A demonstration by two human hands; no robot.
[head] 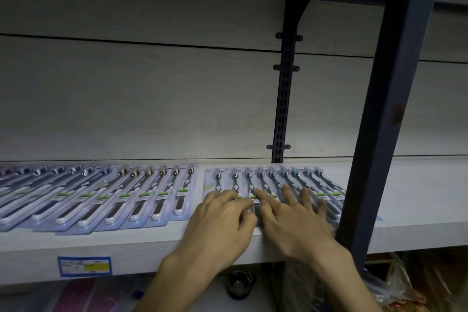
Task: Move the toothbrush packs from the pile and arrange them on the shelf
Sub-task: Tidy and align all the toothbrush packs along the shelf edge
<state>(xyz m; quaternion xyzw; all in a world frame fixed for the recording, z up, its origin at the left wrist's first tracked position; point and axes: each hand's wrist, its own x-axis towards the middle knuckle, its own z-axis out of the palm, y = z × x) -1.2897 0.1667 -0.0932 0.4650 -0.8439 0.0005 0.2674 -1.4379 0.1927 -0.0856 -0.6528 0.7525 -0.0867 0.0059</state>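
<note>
Toothbrush packs lie flat in overlapping rows on the pale shelf (405, 200). A left group (106, 197) has white-handled brushes. A right group (273, 180) has dark-handled brushes and green labels. My left hand (222, 220) rests palm down on the left end of the right group, fingers slightly bent. My right hand (296, 215) lies on the same group with fingers spread and straight, pressing the packs. The two hands touch near the middle. Neither hand grips a pack.
A dark metal upright (379, 109) stands at the shelf's front right, close to my right hand. A slotted bracket (282, 109) runs up the back panel. A price label (84, 265) sits on the shelf's front edge. Bags and a small dark jar (238, 284) lie below.
</note>
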